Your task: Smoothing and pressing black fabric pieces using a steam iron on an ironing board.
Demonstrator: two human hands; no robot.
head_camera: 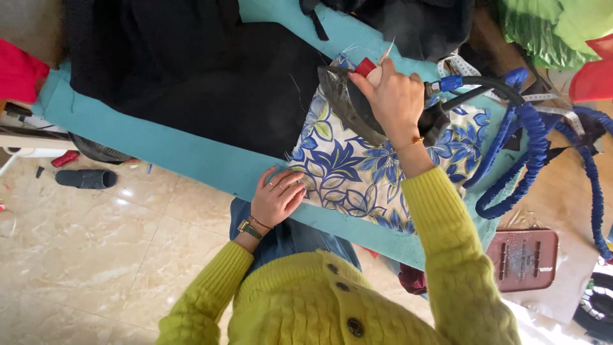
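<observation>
My right hand (396, 96) grips the handle of a dark steam iron (348, 99) with a red button, pressed onto a white fabric with blue flowers and green leaves (357, 169). That fabric lies on a teal padded board (185, 153). My left hand (278, 197) rests flat at the near edge of the floral fabric, fingers slightly apart, wearing rings and a watch. Both sleeves are yellow-green knit. Black cloth (211, 70) covers the far part of the board.
A blue wrapped hose (530, 147) runs from the iron off to the right. A measuring tape (466, 67) lies near it. A reddish iron rest (523, 259) sits lower right. Green cloth (549, 29) is at the top right; a dark slipper (86, 179) is on the tiled floor.
</observation>
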